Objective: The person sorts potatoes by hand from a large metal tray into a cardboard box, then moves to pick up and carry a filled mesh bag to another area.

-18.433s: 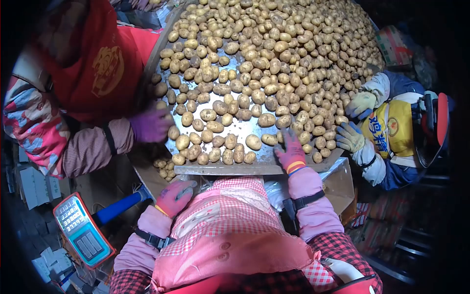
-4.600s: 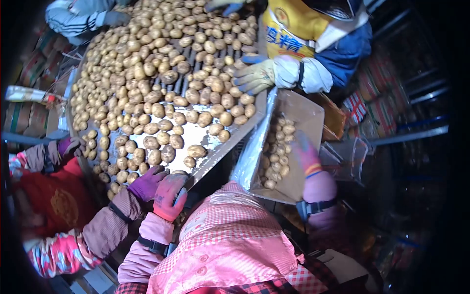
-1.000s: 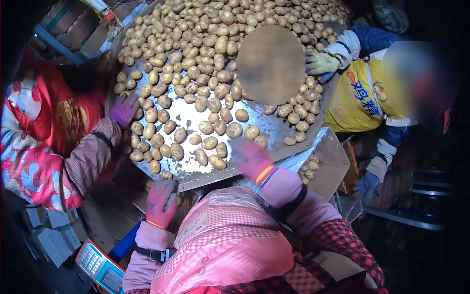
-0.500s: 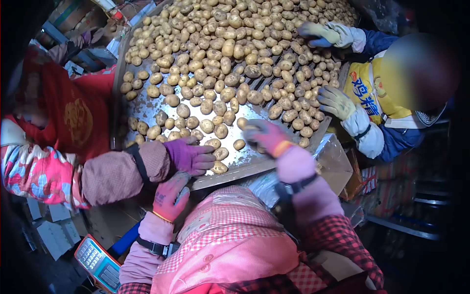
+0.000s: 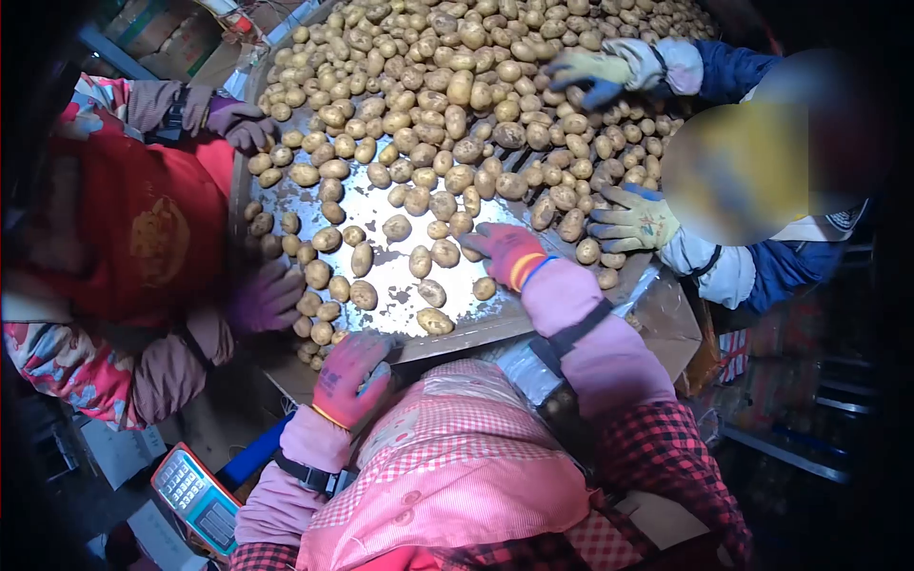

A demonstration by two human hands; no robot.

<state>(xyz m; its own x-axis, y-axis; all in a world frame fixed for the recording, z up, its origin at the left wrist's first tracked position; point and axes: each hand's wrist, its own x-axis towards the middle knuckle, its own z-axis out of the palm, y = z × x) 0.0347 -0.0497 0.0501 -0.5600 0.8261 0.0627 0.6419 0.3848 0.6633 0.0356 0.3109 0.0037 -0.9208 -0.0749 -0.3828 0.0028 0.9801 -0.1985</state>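
My right hand [image 5: 512,253], in a pink glove with grey fingertips, reaches over the metal tabletop [image 5: 388,328]. Its fingers are stretched out and touch a potato [image 5: 470,251] at the near side of the potato pile [image 5: 419,90]. A single potato [image 5: 485,288] lies just below that hand. My left hand [image 5: 350,379], gloved alike, rests by the table's near rim [image 5: 466,336] with fingers loosely bent and apart, holding nothing. Closest to it are several small potatoes [image 5: 322,333] at the table's left corner.
On the left, a co-worker's purple gloves [image 5: 268,297] are at the table's side. Another co-worker's pale gloves [image 5: 636,221] touch potatoes on the right. A calculator-like keypad device [image 5: 197,497] stands lower left. A cardboard box [image 5: 666,328] sits below the right corner.
My right hand has moved slightly up to the potatoes. The left co-worker's purple glove has drawn back left, and potatoes now lie at the left corner. The right co-worker's hands have shifted left.
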